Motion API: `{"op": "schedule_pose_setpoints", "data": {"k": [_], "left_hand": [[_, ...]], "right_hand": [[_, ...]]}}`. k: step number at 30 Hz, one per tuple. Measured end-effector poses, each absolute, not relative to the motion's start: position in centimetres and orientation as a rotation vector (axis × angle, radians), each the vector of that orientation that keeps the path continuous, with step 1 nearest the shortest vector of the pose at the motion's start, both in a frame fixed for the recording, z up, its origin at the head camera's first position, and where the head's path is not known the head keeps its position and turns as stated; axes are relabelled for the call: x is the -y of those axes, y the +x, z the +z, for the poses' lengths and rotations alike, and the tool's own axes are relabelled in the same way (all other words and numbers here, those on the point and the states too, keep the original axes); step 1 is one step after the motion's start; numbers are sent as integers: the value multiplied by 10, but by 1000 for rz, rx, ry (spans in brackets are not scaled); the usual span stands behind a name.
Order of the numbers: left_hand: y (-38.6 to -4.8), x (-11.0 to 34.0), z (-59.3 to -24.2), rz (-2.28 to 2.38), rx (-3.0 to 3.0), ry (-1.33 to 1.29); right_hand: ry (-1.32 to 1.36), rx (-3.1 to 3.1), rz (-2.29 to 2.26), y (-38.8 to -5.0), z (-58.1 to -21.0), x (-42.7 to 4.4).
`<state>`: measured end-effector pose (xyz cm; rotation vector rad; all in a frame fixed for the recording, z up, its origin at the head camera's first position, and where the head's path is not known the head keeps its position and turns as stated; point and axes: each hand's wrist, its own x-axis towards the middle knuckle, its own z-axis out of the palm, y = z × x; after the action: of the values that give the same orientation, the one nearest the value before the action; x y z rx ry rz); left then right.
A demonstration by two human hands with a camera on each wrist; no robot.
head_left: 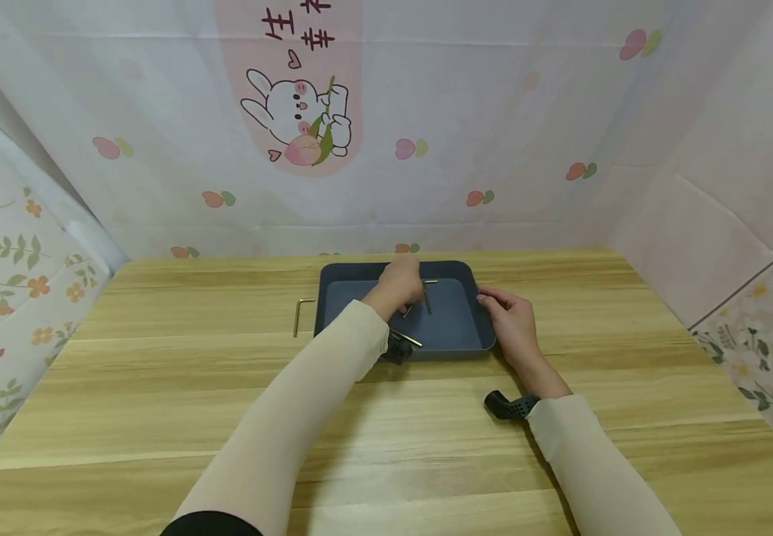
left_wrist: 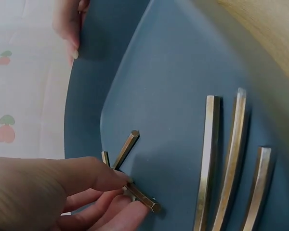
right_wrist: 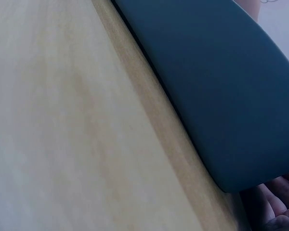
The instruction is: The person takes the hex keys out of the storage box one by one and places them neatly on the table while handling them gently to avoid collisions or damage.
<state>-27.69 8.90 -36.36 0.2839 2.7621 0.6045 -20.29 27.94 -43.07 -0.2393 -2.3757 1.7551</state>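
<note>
My left hand point(head_left: 400, 283) reaches into the blue-grey tray point(head_left: 456, 344); in the left wrist view, the hand point(left_wrist: 94, 192) pinches a brass hex key point(left_wrist: 143, 198) between thumb and fingers. Another key point(left_wrist: 126, 149) lies by the fingertips. Several more lie on the tray floor, including one key point(left_wrist: 207, 159) at the right of that view. In the head view, an L-shaped key point(head_left: 428, 298) is right of the left hand. My right hand point(head_left: 515, 327) holds the tray's right rim; its curled fingers point(right_wrist: 284, 197) show beside the tray wall point(right_wrist: 212, 86) in the right wrist view.
One L-shaped brass key point(head_left: 296, 317) lies on the wooden table point(head_left: 158, 372), left of the tray. Behind the table hangs a white curtain point(head_left: 494, 112) with a rabbit print. A dark wrist device point(head_left: 510, 406) is on the right wrist.
</note>
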Motion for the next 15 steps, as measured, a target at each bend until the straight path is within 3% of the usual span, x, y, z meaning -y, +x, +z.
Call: {"op": "schedule_pose_setpoints", "data": {"k": [15], "left_hand": [[-268,-93,-361,601,-2766,297]], "right_hand": [[-263,2372,1738,-203,-430,-278]]}}
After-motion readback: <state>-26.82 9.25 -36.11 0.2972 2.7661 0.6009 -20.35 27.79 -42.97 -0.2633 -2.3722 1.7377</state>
